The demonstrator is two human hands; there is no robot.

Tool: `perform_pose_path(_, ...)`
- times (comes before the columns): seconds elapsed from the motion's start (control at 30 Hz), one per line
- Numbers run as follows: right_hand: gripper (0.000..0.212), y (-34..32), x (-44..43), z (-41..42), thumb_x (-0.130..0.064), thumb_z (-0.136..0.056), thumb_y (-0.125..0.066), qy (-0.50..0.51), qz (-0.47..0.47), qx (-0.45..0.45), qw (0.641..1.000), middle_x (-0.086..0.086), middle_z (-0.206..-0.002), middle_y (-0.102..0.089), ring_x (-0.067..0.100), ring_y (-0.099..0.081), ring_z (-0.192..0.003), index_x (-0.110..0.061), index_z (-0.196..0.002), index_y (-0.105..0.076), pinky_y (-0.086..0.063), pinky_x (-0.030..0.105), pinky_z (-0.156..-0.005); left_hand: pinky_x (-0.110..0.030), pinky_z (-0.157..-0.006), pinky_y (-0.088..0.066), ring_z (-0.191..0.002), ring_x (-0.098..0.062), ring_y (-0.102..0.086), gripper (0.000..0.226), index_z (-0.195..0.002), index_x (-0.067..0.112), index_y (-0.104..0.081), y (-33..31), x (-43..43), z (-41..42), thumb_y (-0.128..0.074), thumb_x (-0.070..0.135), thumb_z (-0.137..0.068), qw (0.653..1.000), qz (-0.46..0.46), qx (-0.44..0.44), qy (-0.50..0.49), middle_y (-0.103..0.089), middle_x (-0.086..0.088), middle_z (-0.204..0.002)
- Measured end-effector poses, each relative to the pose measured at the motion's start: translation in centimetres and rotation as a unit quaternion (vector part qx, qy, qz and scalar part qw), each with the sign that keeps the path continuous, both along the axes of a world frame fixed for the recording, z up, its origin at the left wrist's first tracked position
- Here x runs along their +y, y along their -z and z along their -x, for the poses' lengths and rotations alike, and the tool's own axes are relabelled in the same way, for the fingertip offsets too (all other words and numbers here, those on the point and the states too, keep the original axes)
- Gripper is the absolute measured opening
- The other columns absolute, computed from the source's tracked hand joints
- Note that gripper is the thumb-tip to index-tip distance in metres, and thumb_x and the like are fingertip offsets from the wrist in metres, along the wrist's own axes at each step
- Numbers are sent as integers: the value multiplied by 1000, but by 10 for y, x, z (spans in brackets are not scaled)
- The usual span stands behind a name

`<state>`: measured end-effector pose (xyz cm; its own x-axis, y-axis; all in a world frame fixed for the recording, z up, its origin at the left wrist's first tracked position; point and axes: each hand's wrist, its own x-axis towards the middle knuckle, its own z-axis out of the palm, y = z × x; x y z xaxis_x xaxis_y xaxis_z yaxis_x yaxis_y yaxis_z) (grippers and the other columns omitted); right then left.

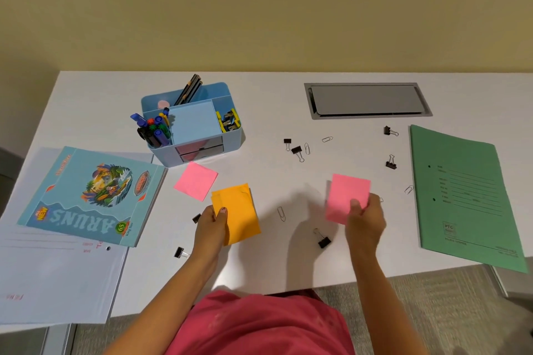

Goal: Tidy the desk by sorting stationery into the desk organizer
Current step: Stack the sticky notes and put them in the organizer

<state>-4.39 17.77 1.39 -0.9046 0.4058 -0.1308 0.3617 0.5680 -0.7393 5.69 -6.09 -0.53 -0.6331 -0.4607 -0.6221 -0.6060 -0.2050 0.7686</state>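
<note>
The left hand (212, 225) grips orange sticky notes (236, 212); the right hand (364, 220) pinches a pink pad (347, 196). Best squared together before dropping into the blue desk organizer (193, 124).

A plain yellowish wall (259, 8) is rising behind the far edge of the white bench (259, 89), which is carrying a grey recessed cable hatch (366, 101) at its far right, while grey carpeted floor (432, 311) is showing below its near edge.
</note>
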Motion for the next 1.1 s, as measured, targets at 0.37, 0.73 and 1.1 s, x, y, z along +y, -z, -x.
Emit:
perform_pose_path(0.37,19,-40,-91,-14,-7,-83,-67,-503,133,-21,854,-5,-85,-61,-1,-55,-79,-19,-94,-77,-38,14,-70,-48,-87,-47,-91,-28,-58,31,-115,6,-59,-14,0,1,-35,22,-102,994,-89,44,52,-63,-20,-105)
perform_pose_path(0.73,36,-18,-134,-10,-21,-65,-66,-619,75,0,782,-5,-90,-59,6,-52,-83,-12,-100,-64,-38,14,-74,-28,-52,-54,-70,-14,-72,39,-97,21,-63,-10,8,0,-37,52,-97,977,-203,7,-64,-72,-3,-88)
perform_pose_path(1.1,18,3,-175,7,-19,-82,-72,-386,169,33,906,1,-93,-63,12,-59,-83,-13,-96,-64,-56,31,-76,-40,-76,-55,-93,-32,-67,31,-117,9,-58,-11,-23,-31,-42,30,-100,997,-81,17,5,-68,-17,-107)
